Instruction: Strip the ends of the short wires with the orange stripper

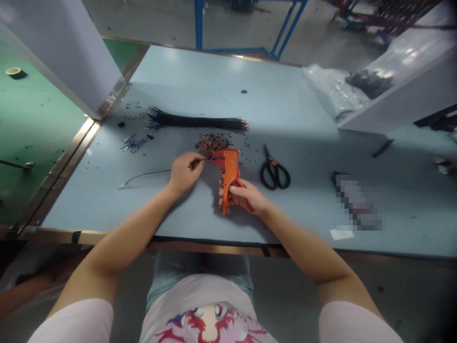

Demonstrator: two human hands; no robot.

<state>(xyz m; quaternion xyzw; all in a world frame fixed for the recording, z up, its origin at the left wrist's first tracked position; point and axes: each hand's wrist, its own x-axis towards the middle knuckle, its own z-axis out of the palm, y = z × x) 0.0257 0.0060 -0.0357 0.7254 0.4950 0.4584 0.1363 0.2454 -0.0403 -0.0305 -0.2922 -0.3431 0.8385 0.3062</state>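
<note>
My left hand (186, 172) pinches a thin black wire (152, 172) near one end. The wire's other end, with a small metal terminal, trails left over the table. Fingers wrapped round its handles, my right hand (246, 195) holds an orange and red wire stripper (230, 166). The wire's held end points at the stripper's jaws; whether it sits between them I cannot tell. Just beyond the jaws lies a heap of short dark and coppery scraps (213, 142). Farther back stretches a thick bundle of black wires (200, 122) with blue-tipped terminals at its left end.
Black-handled scissors (274, 175) lie right of the stripper. A few blue terminal pieces (133, 143) are at left. Clear plastic bags (335, 90), a dark pen-like object (382, 148), a blurred-out item (357, 200) and a white paper slip (342, 233) are at right. White uprights (67, 52) flank the table.
</note>
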